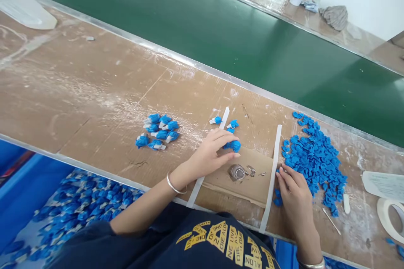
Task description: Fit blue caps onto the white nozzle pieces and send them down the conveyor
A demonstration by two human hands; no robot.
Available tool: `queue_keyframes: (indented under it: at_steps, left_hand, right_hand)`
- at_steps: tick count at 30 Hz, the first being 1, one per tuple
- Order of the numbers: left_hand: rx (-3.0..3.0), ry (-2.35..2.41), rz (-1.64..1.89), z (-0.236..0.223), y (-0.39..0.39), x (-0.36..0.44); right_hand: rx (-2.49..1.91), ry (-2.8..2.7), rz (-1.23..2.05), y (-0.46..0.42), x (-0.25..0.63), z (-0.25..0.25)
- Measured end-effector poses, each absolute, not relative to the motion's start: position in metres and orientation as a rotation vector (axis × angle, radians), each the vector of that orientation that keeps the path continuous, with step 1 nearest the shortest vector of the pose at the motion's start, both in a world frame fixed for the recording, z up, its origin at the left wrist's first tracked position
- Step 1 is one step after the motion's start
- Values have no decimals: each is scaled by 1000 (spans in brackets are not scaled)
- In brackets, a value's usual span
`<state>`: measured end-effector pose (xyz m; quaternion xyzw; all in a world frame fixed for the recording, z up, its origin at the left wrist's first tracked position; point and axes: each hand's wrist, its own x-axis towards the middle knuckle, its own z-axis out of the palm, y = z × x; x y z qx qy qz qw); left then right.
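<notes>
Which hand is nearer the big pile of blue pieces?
Right: the right hand is at the edge of the pile. The left hand is farther off, beyond the cardboard piece.

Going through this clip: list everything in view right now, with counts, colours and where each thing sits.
conveyor belt: one, green, across the top beyond the bench
cardboard-topped bench: one, brown, across the middle
loose blue pieces: many, blue, heaped at the bench's right
blue-and-white pieces: about ten, blue and white, clustered left of the hands
white strips: two, white, on the bench, either side of the cardboard piece
cardboard piece: one, brown, between the strips
tape roll: one, white, far right
blue bin: one, blue, lower left, below the bench, full of pieces
left hand: one, over blue pieces by a strip
right hand: one, at the heap's edge
</notes>
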<state>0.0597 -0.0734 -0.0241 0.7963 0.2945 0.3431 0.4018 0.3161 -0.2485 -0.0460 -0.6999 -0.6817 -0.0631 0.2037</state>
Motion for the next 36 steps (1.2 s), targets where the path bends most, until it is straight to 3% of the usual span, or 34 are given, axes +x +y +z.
queue_keyframes:
  at_steps: [7,11,16,24,32,36]
  left_hand:
    - [977,674,858,-14,-106,45]
    - [718,681,776,-21,-128,39]
    - [636,775,639,-19,-137,41]
    - [608,796,605,-18,-135,41]
    - [583,648,543,-6,-142,51]
    - [540,599,551,1,-146,60]
  right_hand:
    - [-2126,-1847,-196,-243,314,-31]
    - [-2042,-1720,17,-242,289,-13]
    - [-1648,-1925,337,-224,246,6]
    - [-1640,-2041,376,-208,234,3]
    - [-1453,-1246,688,-229,221,8]
    - [-1442,-1117,724,-232,215,4]
